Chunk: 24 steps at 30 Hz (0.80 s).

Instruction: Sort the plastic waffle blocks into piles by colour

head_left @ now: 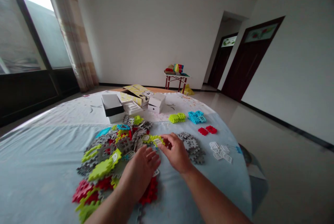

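The left hand (141,171) lies palm down on the mixed pile of plastic pieces (114,157), its fingers loosely spread and resting on the pieces; it does not grip anything that can be seen; the right hand (176,152) is just beside it, fingers curved, with the fingertips touching a small yellow-green piece with a white part (156,141) at the right edge of the pile; whether the fingers already pinch this piece I cannot tell.

The pile is on a round counter (39,168) covered with a pale blue cloth; it holds grey, red, lime and some blue pieces, all tangled together. To the right of the right hand there is a separate grey heap (193,145), touching the hand or very near to it; further right lie some white pieces (220,149). Behind them, well apart from the hands, there are sorted small groups: lime pieces (177,117), blue pieces (197,116) and red pieces (207,130). At the far side of the counter stand white boxes (156,102), a black and white box (112,107) and a yellow carton (135,93).
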{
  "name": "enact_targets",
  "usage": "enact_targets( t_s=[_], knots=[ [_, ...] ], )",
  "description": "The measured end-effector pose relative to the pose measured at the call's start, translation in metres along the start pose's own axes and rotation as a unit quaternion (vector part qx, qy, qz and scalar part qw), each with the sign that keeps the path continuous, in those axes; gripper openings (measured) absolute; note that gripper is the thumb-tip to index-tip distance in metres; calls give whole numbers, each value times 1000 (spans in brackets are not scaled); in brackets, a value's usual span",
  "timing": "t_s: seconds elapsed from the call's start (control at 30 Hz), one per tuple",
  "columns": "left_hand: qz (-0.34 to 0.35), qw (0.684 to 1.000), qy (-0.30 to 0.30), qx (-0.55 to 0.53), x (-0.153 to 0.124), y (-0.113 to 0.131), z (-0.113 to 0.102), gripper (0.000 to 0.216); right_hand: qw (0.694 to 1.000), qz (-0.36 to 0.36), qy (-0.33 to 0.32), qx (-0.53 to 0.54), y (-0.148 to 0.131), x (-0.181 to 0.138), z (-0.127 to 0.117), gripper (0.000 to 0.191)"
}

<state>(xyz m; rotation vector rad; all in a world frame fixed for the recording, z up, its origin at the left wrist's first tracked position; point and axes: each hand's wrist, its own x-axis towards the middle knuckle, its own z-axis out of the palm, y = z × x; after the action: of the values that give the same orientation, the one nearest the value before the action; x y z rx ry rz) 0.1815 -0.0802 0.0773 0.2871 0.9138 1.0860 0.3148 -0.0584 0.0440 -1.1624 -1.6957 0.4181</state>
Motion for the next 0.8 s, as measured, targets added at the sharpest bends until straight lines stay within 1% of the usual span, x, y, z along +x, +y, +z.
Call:
enact_targets(
  t_s=[0.03, 0.1, 0.13, 0.2, 0.27, 0.3, 0.37, 0.43, 0.5, 0.53, 0.6, 0.67, 0.73, 0.8],
  knots=[
    [-22, 999, -35, -13, 2, -3, -1, 18, 999, -30, -29, -9, -5, -3, -1, 24],
    [-25, 994, -102, -32, 7, -5, -6, 22, 992, -82, -96, -17, -11, -8, -3, 27],
    [-16, 991, -125, -39, 9, -5, -8, 22, 988, -99, -120, -15, -13, -10, -3, 30],
    [-4, 989, -142, -50, 12, -3, -11, 23, 985, -111, -131, -3, -12, -12, -4, 33],
    [-11, 988, -147, -54, 14, -2, -12, 24, 989, -93, -109, 17, -9, -12, -4, 30],
    [-16, 988, -141, -53, 15, -2, -12, 23, 993, -78, -88, 25, -6, -11, -4, 28],
    [-11, 993, -110, -45, 16, 0, -12, 22, 998, -46, -33, 29, -1, -9, -5, 24],
    [18, 997, -65, -23, 16, 3, -11, 20, 999, -24, 17, 21, 6, -6, -7, 23],
    [65, 997, -29, 16, 17, 7, -11, 25, 999, -18, 44, 6, 14, -4, -11, 22],
    [87, 995, -22, 38, 18, 9, -12, 29, 999, -17, 50, -3, 18, -2, -14, 22],
    [117, 990, -25, 76, 19, 11, -14, 32, 998, -9, 64, -24, 30, 5, -22, 21],
    [130, 985, -46, 107, 20, 10, -16, 29, 996, 6, 80, -48, 44, 16, -33, 20],
    [150, 976, -65, 145, 21, 6, -19, 26, 993, 27, 83, -80, 60, 32, -46, 19],
    [169, 961, -82, 201, 22, 1, -21, 30, 988, 49, 76, -128, 77, 51, -58, 17]
  ],
)
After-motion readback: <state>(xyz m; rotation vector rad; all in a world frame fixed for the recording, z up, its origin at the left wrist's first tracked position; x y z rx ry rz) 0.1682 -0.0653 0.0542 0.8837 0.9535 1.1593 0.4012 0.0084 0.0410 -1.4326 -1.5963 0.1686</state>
